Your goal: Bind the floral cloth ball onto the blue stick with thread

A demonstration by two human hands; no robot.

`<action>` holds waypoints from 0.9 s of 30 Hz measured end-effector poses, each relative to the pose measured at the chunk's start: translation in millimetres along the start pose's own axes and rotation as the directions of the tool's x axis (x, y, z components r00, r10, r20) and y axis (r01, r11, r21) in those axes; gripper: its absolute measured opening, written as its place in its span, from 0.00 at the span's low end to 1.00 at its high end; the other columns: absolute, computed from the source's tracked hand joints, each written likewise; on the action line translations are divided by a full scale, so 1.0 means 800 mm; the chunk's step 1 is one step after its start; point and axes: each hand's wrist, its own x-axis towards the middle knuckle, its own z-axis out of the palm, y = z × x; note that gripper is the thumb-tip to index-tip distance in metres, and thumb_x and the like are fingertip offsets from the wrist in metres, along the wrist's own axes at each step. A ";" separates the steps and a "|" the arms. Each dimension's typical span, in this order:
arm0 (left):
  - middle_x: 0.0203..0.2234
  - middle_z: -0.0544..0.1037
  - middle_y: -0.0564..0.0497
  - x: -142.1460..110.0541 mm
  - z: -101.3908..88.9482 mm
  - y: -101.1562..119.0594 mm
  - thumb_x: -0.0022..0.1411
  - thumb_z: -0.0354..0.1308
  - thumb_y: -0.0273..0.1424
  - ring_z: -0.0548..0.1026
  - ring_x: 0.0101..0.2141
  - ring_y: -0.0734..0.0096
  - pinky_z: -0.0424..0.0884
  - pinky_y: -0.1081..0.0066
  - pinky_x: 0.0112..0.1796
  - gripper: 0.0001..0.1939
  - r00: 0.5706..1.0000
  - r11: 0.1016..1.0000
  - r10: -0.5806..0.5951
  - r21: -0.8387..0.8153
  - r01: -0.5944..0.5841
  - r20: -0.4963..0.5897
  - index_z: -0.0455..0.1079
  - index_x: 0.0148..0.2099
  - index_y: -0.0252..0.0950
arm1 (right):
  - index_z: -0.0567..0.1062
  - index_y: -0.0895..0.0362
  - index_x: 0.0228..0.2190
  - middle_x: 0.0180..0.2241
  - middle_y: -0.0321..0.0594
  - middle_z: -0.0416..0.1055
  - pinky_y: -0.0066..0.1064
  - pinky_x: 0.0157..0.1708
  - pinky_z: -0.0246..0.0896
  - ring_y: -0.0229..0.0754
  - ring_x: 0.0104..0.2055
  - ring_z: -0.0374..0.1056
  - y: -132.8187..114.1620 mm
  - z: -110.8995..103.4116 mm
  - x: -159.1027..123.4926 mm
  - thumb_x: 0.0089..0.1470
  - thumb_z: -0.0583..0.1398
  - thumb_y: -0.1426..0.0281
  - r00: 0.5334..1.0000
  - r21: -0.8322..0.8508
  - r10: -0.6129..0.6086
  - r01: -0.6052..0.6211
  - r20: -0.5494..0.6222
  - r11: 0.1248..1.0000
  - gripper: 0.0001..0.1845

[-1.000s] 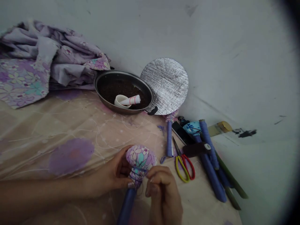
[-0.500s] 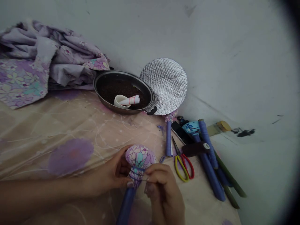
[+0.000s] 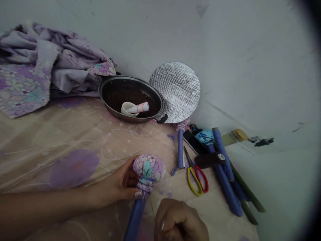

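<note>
The right hand [image 3: 180, 219] is curling nearly closed, seemingly pinching the thread [image 3: 152, 207] that is running from the neck of the padded stick [image 3: 135, 216]; the fingertips' hold is hiding from view. The left hand [image 3: 112, 190] is wrapping partway round that neck, its thumb pressing the near side, and is keeping the stick tilted above the sheet [image 3: 100, 221]. Floral fabric is already covering the head, and blue cord [image 3: 146, 180] is circling the gathered neck, so shaping and binding are looking largely done. The uncut thread is suggesting that fastening is remaining unfinished. Scissors [image 3: 192, 180] are lying unused to the right, near a dark spool [image 3: 207, 160] and blue rods [image 3: 227, 189]. Farther off, another blue handle [image 3: 180, 149] is lying below a silver disc [image 3: 179, 92], which is leaning behind a pan [image 3: 125, 117]. A cup [image 3: 124, 109] is sitting inside the pan, and crumpled cloth [image 3: 71, 68] is resting beside it.
</note>
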 end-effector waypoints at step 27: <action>0.65 0.89 0.45 -0.006 0.009 0.022 0.68 0.88 0.40 0.90 0.58 0.59 0.82 0.63 0.57 0.57 0.999 0.998 0.007 -0.065 -0.005 0.037 0.57 0.84 0.50 | 0.87 0.51 0.41 0.33 0.36 0.82 0.25 0.29 0.72 0.40 0.26 0.79 -0.007 -0.011 -0.002 0.67 0.57 0.83 0.965 -0.797 0.224 -0.030 0.134 0.603 0.22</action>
